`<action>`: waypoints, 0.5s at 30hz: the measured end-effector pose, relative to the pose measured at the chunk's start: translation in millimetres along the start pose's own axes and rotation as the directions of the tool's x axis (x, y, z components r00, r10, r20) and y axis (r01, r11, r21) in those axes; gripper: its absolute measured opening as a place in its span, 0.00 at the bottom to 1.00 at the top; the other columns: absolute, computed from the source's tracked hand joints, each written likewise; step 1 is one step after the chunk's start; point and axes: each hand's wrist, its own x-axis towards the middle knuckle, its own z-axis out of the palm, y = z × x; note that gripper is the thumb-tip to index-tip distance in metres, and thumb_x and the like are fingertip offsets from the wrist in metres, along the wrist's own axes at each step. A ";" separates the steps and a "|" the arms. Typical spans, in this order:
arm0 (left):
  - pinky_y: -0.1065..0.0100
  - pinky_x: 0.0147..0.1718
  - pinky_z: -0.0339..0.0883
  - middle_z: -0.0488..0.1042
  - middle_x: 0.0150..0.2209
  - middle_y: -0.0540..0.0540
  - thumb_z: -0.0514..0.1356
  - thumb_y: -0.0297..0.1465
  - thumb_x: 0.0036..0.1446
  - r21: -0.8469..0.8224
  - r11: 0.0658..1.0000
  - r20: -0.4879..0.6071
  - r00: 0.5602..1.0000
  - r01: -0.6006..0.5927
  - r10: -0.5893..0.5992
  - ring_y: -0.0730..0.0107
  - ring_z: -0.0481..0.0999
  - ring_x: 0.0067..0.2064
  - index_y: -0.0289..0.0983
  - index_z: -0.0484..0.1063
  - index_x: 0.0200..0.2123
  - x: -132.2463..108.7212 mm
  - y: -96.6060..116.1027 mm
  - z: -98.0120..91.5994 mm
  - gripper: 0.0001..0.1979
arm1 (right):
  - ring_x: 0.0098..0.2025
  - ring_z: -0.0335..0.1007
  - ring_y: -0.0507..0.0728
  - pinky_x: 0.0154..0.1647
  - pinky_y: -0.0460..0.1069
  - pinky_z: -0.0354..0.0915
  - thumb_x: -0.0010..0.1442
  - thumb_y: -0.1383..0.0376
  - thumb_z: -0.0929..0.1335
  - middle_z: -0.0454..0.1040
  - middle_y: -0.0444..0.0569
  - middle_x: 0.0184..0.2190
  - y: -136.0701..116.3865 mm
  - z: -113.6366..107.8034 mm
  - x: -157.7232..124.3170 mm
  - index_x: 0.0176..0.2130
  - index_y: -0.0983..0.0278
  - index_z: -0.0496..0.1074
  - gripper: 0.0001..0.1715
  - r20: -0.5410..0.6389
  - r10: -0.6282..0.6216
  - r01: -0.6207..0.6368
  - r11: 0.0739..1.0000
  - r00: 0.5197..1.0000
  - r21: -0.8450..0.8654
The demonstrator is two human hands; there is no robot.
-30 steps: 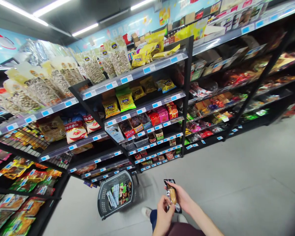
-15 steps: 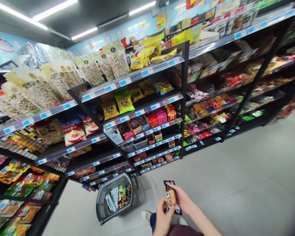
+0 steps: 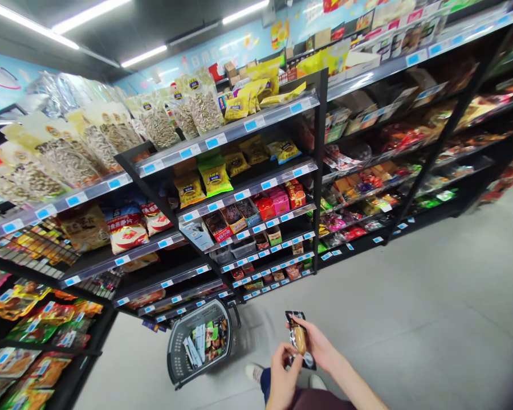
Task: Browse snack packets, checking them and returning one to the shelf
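Between my hands, low in the head view, is a black snack packet (image 3: 300, 339) with a brown, sausage-shaped item showing through its front. My right hand (image 3: 318, 343) grips the packet along its right edge, fingers closed around it. Fingers of my left hand (image 3: 283, 364) are bent and pinched at the packet's lower left side. Some of the fingertips are hidden behind the packet. To the left on the floor stands a grey shopping basket (image 3: 176, 354), holding several small packets in pale blue, green and brown.
A black shelf unit (image 3: 256, 188) with bagged and boxed snacks runs across the front. At the left, another rack (image 3: 43, 341) holds packaged food. Grey floor (image 3: 414, 319) spreads to the right. My shoe (image 3: 253, 373) is beside the basket.
The view has shifted very slightly. Both hands stay on the packet, and the basket stands in the same place.
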 end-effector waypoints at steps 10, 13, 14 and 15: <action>0.65 0.41 0.68 0.67 0.53 0.41 0.58 0.17 0.39 0.234 0.951 0.024 0.979 -0.203 0.203 0.57 0.69 0.51 0.40 0.71 0.50 -3.8 10.2 -5.1 0.31 | 0.22 0.67 0.52 0.26 0.47 0.64 0.53 0.52 0.72 0.71 0.45 0.22 0.9 -7.1 4.8 0.39 0.69 0.73 0.23 0.037 0.050 -0.053 0.996 0.998 0.074; 0.55 0.55 0.61 0.64 0.57 0.42 0.55 0.16 0.41 0.310 0.911 0.023 0.960 -0.271 0.277 0.55 0.64 0.58 0.43 0.73 0.48 -2.8 8.5 -8.9 0.30 | 0.26 0.70 0.53 0.29 0.48 0.65 0.53 0.53 0.72 0.74 0.46 0.25 3.1 -7.5 4.9 0.40 0.68 0.73 0.23 0.075 0.047 -0.054 0.994 0.996 0.100; 0.52 0.57 0.59 0.63 0.58 0.43 0.55 0.15 0.40 0.327 0.897 0.040 0.953 -0.296 0.299 0.55 0.62 0.59 0.44 0.74 0.47 -2.4 7.1 -9.5 0.30 | 0.26 0.70 0.53 0.29 0.47 0.65 0.53 0.53 0.72 0.75 0.47 0.27 3.6 -6.9 4.3 0.40 0.68 0.74 0.23 0.083 0.051 -0.059 0.993 0.995 0.100; 0.51 0.57 0.58 0.63 0.59 0.44 0.54 0.15 0.40 0.342 0.882 0.060 0.944 -0.324 0.323 0.55 0.61 0.60 0.44 0.75 0.46 -2.0 5.4 -9.7 0.31 | 0.27 0.70 0.53 0.28 0.47 0.64 0.54 0.53 0.72 0.75 0.48 0.28 3.8 -6.1 3.6 0.40 0.69 0.74 0.22 0.095 0.059 -0.069 0.993 0.994 0.097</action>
